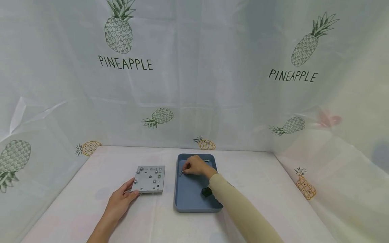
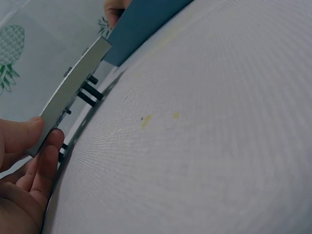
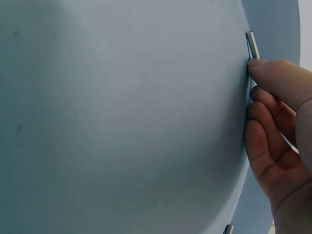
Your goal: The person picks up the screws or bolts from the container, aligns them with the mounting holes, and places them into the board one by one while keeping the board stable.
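My left hand [image 1: 119,199] grips a grey metal plate [image 1: 146,184] by its near left corner, thumb on top and fingers beneath. Several holes and bolt heads dot the plate's upper face. From its underside, bolt shanks [image 2: 90,92] jut toward the table in the left wrist view. Inside the blue tray [image 1: 182,202], my right hand [image 1: 196,165] pinches a small silver screw [image 3: 254,45] between thumb and fingers. The screw's threaded end sticks out past the thumb, while its other end is hidden. The fingertips are close against the tray floor.
Another silver screw [image 1: 206,160] lies at the tray's far end. A dark object [image 1: 206,192] shows beside the right sleeve [image 1: 240,209]; I cannot tell what it is. Behind the table [image 1: 267,189] hangs a pineapple-printed curtain [image 1: 212,84].
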`<control>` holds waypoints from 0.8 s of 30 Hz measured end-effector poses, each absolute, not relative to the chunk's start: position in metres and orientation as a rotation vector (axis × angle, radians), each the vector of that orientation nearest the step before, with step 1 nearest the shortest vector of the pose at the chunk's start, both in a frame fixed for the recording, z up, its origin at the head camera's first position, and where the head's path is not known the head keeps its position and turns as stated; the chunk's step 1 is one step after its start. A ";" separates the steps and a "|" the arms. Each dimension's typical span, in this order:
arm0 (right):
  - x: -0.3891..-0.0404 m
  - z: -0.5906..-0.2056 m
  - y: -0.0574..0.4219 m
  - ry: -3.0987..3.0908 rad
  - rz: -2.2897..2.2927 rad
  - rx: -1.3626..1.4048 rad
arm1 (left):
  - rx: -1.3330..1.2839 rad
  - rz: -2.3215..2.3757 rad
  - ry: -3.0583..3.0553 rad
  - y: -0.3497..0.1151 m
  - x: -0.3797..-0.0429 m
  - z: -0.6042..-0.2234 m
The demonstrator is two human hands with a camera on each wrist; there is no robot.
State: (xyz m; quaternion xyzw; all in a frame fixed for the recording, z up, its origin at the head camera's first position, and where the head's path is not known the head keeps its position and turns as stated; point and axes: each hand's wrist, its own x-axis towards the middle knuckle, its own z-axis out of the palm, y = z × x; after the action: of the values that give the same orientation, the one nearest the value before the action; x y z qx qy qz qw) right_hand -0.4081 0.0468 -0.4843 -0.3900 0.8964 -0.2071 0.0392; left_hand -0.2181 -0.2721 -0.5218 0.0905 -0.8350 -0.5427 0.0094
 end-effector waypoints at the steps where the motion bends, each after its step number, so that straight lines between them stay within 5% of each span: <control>1: -0.408 -0.485 0.047 2.752 -0.638 -1.194 | 0.283 -1.694 -2.607 -0.272 -0.218 -0.522; 24: -0.403 -0.475 0.052 2.618 -0.741 -1.147 | 0.288 -1.705 -2.599 -0.272 -0.219 -0.522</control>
State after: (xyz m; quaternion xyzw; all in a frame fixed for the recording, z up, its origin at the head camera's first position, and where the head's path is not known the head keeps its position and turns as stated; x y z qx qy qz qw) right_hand -0.4025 0.0519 -0.4745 -0.3866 0.8827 -0.2500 0.0944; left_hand -0.2188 -0.2719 -0.5221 0.0921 -0.8325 -0.5462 0.0102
